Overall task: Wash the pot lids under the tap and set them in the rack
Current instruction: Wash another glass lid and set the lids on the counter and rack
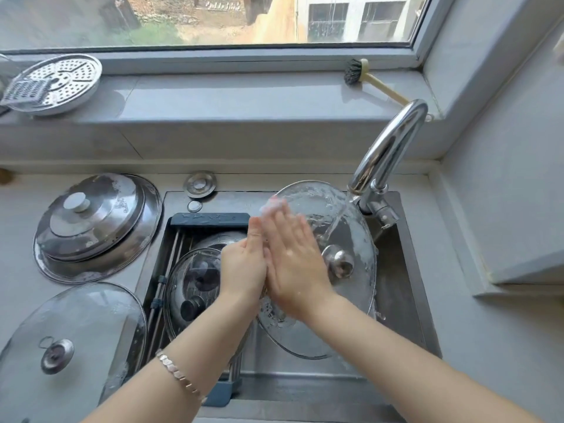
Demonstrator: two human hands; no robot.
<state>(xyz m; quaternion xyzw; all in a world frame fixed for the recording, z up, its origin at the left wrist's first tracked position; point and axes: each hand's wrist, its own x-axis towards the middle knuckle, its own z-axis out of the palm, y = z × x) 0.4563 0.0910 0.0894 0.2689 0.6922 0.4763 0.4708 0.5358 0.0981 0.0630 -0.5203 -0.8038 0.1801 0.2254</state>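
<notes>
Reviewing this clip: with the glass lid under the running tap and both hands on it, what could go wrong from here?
1. The glass lid is wet and sudsy, and the left hand and right hand lie flat against it rather than around its knob, so it may slip into the sink.
2. The rack already holds lids, so placing a large one could knock them.
3. Water from the tap may splash off the tilted lid.

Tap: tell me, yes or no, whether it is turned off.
No: water runs from the tap onto the glass lid that leans in the sink.
</notes>
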